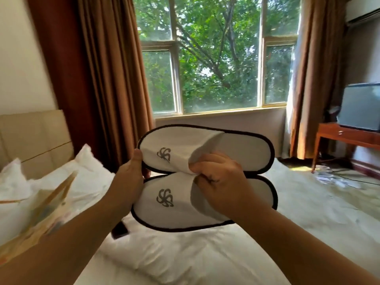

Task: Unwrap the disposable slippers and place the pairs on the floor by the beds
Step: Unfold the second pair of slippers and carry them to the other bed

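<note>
White-sheeted bed (pixel 205 254); brown-curtained window (pixel 218 58) behind. White black-trimmed cloth slippers (pixel 174 145) held above: left hand (pixel 129 173) gripped toe edges, right hand (pixel 220 177) pinched the uppers. Dark object (pixel 120 230) beneath, partly hidden, unidentifiable.

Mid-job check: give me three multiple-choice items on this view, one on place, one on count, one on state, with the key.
1. Where are the slippers?
A. On the floor. B. Held over the bed. C. On a chair.
2. How many slippers show?
A. One. B. Two. C. Four.
3. What is the right hand doing?
A. Hanging idle. B. Pinching the slippers' fabric. C. Lying flat on the bed.
Key: 1 B, the left hand grips their toe ends above the bedding; 2 B, two logos show; 3 B, its fingers curl on the fabric edges.
</note>
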`<action>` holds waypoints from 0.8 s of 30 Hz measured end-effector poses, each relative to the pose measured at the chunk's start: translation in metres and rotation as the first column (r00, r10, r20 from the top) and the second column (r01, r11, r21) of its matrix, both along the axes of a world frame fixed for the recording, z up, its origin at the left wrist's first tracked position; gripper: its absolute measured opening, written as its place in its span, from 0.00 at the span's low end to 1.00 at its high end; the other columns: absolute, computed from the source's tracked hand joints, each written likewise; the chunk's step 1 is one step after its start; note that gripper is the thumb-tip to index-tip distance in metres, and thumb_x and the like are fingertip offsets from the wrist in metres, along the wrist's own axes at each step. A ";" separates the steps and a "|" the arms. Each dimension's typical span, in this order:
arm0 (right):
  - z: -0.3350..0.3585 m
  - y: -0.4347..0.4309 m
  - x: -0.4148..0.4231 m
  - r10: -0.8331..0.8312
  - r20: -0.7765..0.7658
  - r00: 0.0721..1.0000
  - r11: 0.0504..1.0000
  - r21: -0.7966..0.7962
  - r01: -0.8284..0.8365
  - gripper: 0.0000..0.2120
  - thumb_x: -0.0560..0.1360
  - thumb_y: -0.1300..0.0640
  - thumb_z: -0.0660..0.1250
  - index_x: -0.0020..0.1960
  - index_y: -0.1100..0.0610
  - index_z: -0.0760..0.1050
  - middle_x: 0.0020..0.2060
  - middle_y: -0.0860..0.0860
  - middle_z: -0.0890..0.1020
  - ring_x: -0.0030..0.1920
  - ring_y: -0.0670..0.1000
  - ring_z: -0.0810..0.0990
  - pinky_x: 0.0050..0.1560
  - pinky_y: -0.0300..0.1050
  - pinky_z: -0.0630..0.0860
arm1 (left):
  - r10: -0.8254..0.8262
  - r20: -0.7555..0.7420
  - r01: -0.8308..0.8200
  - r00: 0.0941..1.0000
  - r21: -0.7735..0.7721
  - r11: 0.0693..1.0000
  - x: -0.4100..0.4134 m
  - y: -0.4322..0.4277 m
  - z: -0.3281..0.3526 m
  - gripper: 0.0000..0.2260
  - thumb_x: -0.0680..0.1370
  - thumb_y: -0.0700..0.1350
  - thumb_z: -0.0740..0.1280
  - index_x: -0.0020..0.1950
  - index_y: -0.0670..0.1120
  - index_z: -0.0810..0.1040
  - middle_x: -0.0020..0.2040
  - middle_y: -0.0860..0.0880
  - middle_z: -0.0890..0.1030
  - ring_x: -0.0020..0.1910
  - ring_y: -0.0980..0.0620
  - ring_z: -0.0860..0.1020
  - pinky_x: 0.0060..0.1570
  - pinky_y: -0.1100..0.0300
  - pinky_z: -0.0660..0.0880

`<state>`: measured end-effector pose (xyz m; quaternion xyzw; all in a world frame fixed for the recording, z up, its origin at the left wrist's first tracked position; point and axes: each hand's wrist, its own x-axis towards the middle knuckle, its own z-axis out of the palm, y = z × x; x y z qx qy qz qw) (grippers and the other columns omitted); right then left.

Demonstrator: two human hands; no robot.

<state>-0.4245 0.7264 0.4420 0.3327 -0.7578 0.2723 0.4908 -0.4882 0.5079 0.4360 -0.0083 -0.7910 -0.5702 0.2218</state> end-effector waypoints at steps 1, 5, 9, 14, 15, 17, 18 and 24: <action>0.021 0.014 -0.006 -0.020 0.005 1.000 1.000 -0.002 0.020 0.08 0.67 0.68 0.71 0.45 0.64 0.84 0.41 0.56 0.86 0.42 0.55 0.83 0.48 0.43 0.78 | -0.028 -0.009 0.027 1.000 -0.015 1.000 -0.010 0.016 0.021 0.22 0.75 0.70 0.48 0.39 0.62 0.77 0.31 0.58 0.80 0.32 0.61 0.79 0.29 0.66 0.70; 0.110 0.068 -0.013 -0.124 0.016 0.992 0.992 -0.024 0.124 0.09 0.66 0.69 0.70 0.45 0.64 0.85 0.40 0.55 0.86 0.41 0.51 0.81 0.47 0.35 0.75 | -0.123 -0.045 0.122 0.991 -0.019 0.992 -0.038 0.078 0.112 0.22 0.77 0.68 0.50 0.38 0.61 0.77 0.29 0.60 0.80 0.30 0.66 0.79 0.26 0.67 0.70; 0.201 0.118 -0.004 -0.220 0.023 0.975 0.974 -0.051 0.221 0.11 0.63 0.71 0.69 0.43 0.64 0.85 0.39 0.55 0.86 0.41 0.50 0.81 0.46 0.36 0.75 | -0.210 -0.055 0.210 0.976 -0.016 0.978 -0.055 0.139 0.196 0.28 0.78 0.67 0.50 0.35 0.52 0.79 0.28 0.54 0.81 0.29 0.58 0.79 0.30 0.61 0.70; 0.293 0.178 0.022 -0.342 0.040 0.939 0.939 -0.029 0.343 0.10 0.64 0.70 0.70 0.44 0.63 0.85 0.37 0.55 0.85 0.41 0.51 0.81 0.45 0.38 0.75 | -0.317 -0.073 0.314 0.946 -0.053 0.948 -0.053 0.213 0.284 0.30 0.80 0.65 0.49 0.34 0.45 0.77 0.31 0.49 0.80 0.31 0.53 0.77 0.30 0.60 0.67; 0.307 0.190 0.029 -0.373 0.041 0.927 0.927 -0.020 0.374 0.11 0.64 0.69 0.69 0.44 0.63 0.85 0.37 0.54 0.85 0.41 0.50 0.80 0.45 0.35 0.74 | -0.349 -0.064 0.346 0.935 -0.050 0.937 -0.051 0.228 0.298 0.31 0.80 0.65 0.49 0.35 0.44 0.78 0.31 0.48 0.80 0.31 0.53 0.78 0.30 0.60 0.68; 0.333 0.214 0.043 -0.429 0.047 0.902 0.903 -0.006 0.430 0.11 0.63 0.68 0.69 0.44 0.63 0.85 0.37 0.53 0.85 0.41 0.47 0.79 0.47 0.27 0.70 | -0.406 -0.063 0.404 0.912 -0.051 0.914 -0.044 0.260 0.323 0.31 0.80 0.65 0.49 0.35 0.44 0.78 0.29 0.49 0.80 0.28 0.56 0.78 0.27 0.63 0.70; 0.344 0.227 0.050 -0.452 0.048 0.891 0.892 -0.006 0.453 0.11 0.63 0.68 0.69 0.43 0.63 0.85 0.37 0.51 0.84 0.41 0.46 0.78 0.47 0.24 0.68 | -0.433 -0.076 0.430 0.898 -0.050 0.901 -0.041 0.276 0.333 0.30 0.80 0.64 0.50 0.34 0.44 0.77 0.27 0.51 0.79 0.25 0.59 0.76 0.23 0.67 0.69; 0.384 0.313 0.090 -0.569 0.053 0.821 0.820 -0.042 0.571 0.12 0.62 0.66 0.68 0.43 0.62 0.85 0.37 0.46 0.81 0.41 0.39 0.76 0.47 0.20 0.67 | -0.562 -0.141 0.560 0.815 -0.056 0.827 -0.017 0.380 0.379 0.27 0.82 0.60 0.50 0.35 0.44 0.76 0.31 0.50 0.78 0.28 0.57 0.74 0.20 0.74 0.65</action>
